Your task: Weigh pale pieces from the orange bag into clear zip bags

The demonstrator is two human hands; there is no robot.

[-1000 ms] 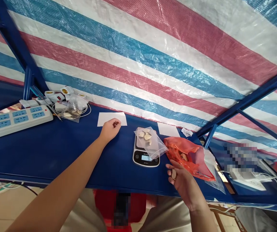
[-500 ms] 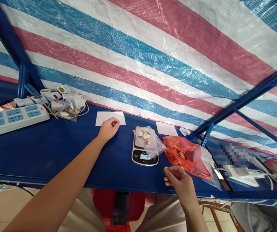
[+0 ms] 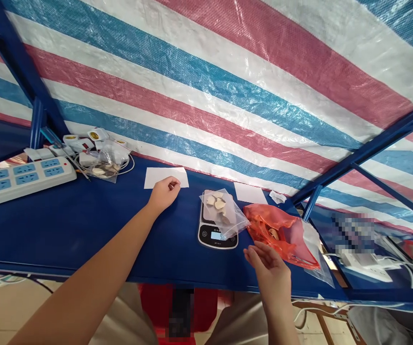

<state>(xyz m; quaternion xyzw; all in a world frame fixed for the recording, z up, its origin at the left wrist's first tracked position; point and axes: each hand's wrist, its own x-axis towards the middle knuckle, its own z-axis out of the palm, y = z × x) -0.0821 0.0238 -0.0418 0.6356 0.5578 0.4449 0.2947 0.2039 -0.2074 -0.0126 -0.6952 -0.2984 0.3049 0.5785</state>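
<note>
Red plastic bag lying on blue surface, pale piece inside; right hand open, fingers loosely spread, just beside bag, nothing visible held; clear bag of pale chunks on digital scale; left hand curled on white paper, grip unclear

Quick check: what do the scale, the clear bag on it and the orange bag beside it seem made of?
The scale looks like glossy black plastic at the front, judging by its shine; the rest is harder to tell. The clear bag seems thin polyethylene: see-through, creased, glinting. The orange bag looks like thin, crumpled plastic film, translucent enough to show a pale shape inside.
</note>
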